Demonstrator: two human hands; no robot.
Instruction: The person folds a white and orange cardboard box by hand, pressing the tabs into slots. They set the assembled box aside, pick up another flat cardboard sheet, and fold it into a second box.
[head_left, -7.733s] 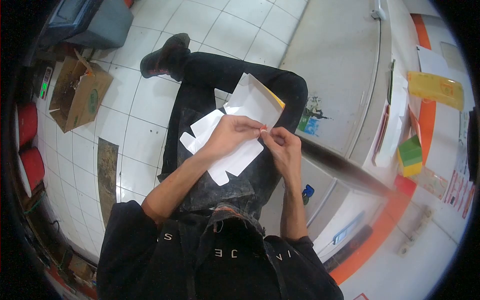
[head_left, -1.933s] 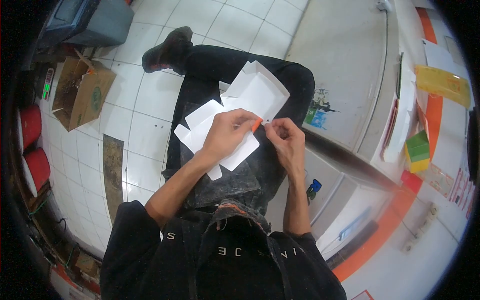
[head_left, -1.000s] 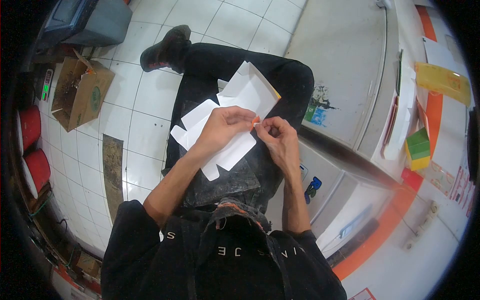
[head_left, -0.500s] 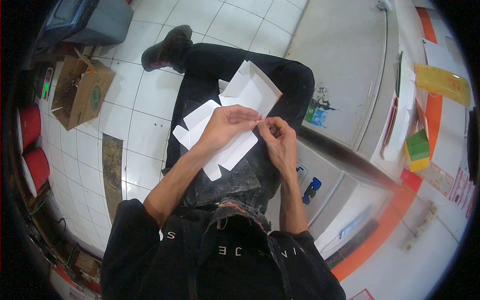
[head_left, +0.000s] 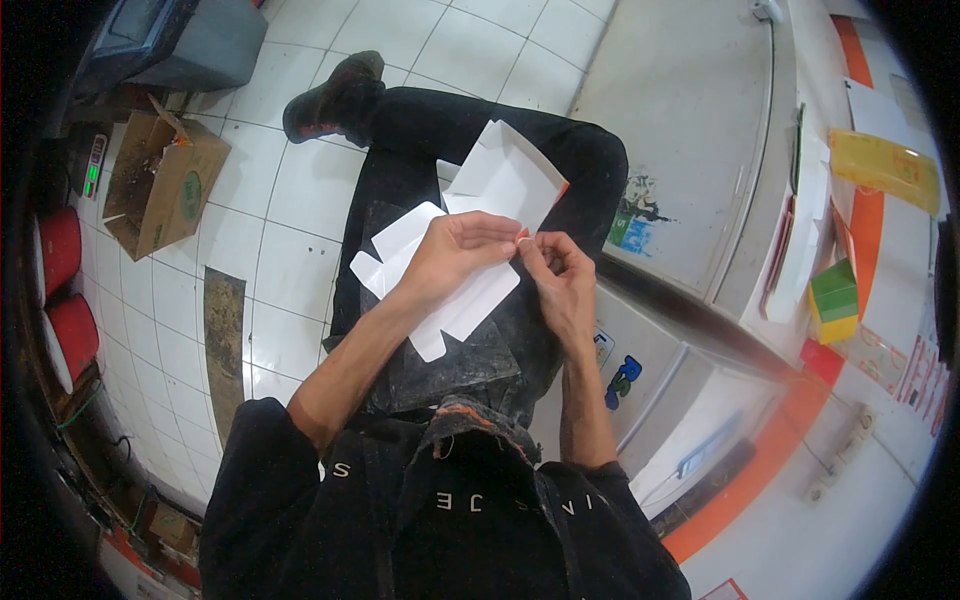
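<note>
A white cardboard box (head_left: 500, 175), partly folded, rests across my lap, its near part spread flat with tabs sticking out. My left hand (head_left: 455, 250) lies over the middle of it, fingers together, gripping its edge near an orange-red corner. Close beside it, my right hand (head_left: 558, 268) pinches a small tab at that same corner with thumb and forefinger. The two sets of fingertips almost touch. The far part of the box has raised walls, and the underside of the sheet is hidden.
An open brown carton (head_left: 165, 185) stands on the tiled floor at the left, near red-and-white containers (head_left: 72, 340). A grey bin (head_left: 205, 45) is at the upper left. To the right is a white cabinet (head_left: 690, 130) with stickers.
The box and both hands have shifted very slightly to the right. More of the orange-red corner shows between my fingertips.
</note>
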